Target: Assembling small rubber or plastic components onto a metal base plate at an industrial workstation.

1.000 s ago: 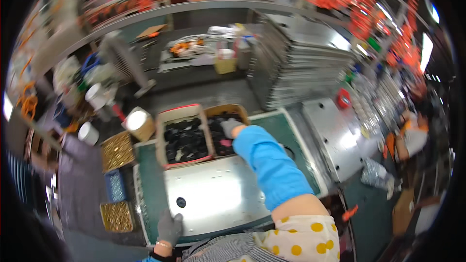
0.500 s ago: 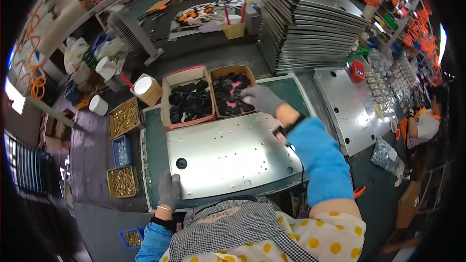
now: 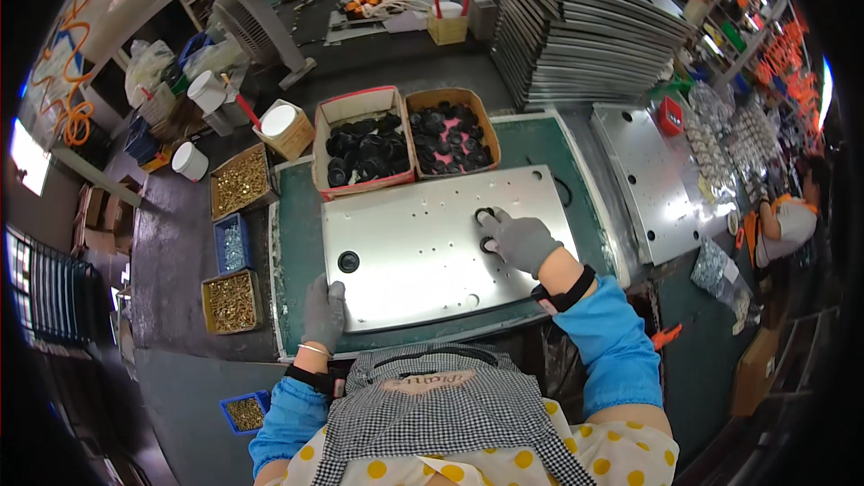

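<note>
A silvery metal panel [image 3: 414, 256] with small holes lies on a green mat in front of me. My left hand [image 3: 324, 313], in a grey glove, grips its left edge near the front corner, close to a black ring [image 3: 348, 261] in the panel. Over the panel's right part, my gloved right hand [image 3: 524, 241] has its fingers closed on black rubber grommets; one grommet [image 3: 484, 215] shows at the fingertips and another beside the thumb. Behind the panel, two cardboard boxes stand side by side: the left box [image 3: 317, 157] and right box [image 3: 494, 130] hold black rubber pieces.
Bins of brass-coloured fasteners [image 3: 229, 302] and a blue bin [image 3: 232, 245] line the left side. A tall stack of metal panels [image 3: 585, 36] rises at the back right. Another panel [image 3: 643, 189] lies at right. A fan [image 3: 256, 27] stands at back left.
My right hand has come from the right box back toward me, over the panel, with black grommets in its fingers. My left hand stays at the panel's left edge. The view has shifted slightly.
</note>
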